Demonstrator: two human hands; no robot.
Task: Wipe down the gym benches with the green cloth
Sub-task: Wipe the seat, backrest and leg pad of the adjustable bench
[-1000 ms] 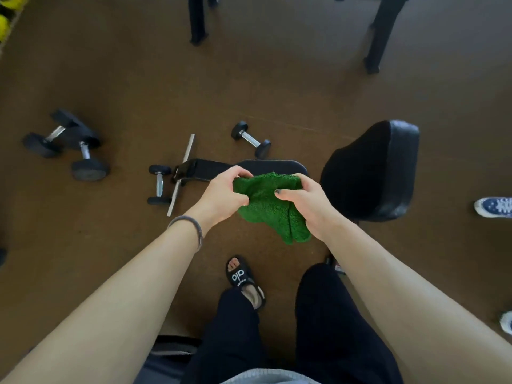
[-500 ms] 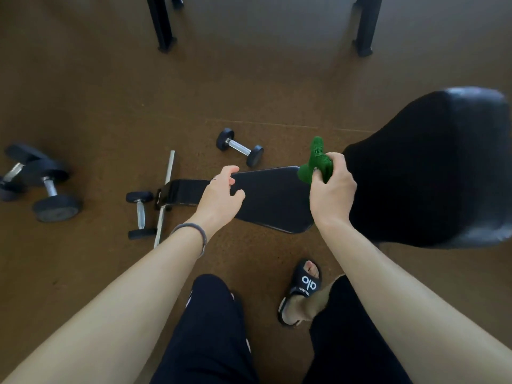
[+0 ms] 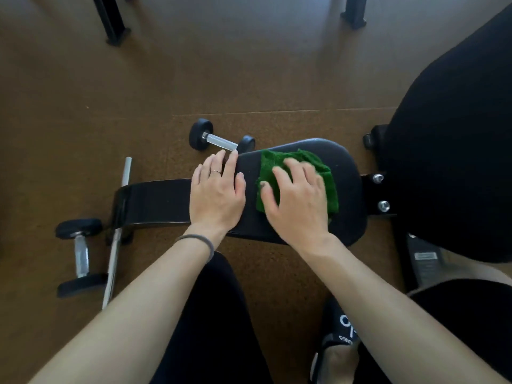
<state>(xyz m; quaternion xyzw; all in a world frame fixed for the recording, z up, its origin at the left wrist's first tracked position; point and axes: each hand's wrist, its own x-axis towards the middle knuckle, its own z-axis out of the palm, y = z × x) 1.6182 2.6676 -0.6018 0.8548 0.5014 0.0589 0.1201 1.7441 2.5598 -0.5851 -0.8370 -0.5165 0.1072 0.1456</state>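
The black padded seat of the gym bench (image 3: 347,189) lies low in front of me, with its narrow front part running left. On the seat lies the green cloth (image 3: 273,164), spread flat. My right hand (image 3: 297,198) presses on the cloth with spread, straight fingers and covers most of it. My left hand (image 3: 217,192) rests flat on the seat's left part, fingers straight, just left of the cloth. The bench's large black backrest (image 3: 448,151) rises at the right.
One small dumbbell (image 3: 219,138) lies on the brown floor just beyond my left hand, another dumbbell (image 3: 79,254) at the left beside a silver bar (image 3: 117,234). Black frame legs (image 3: 110,20) stand at the far edge. My legs and a black sandal (image 3: 339,345) are below.
My right hand brought the bunched cloth down onto the seat and flattened on it. My left hand, which let go of the cloth earlier, settled flat on the seat. The view moved closer.
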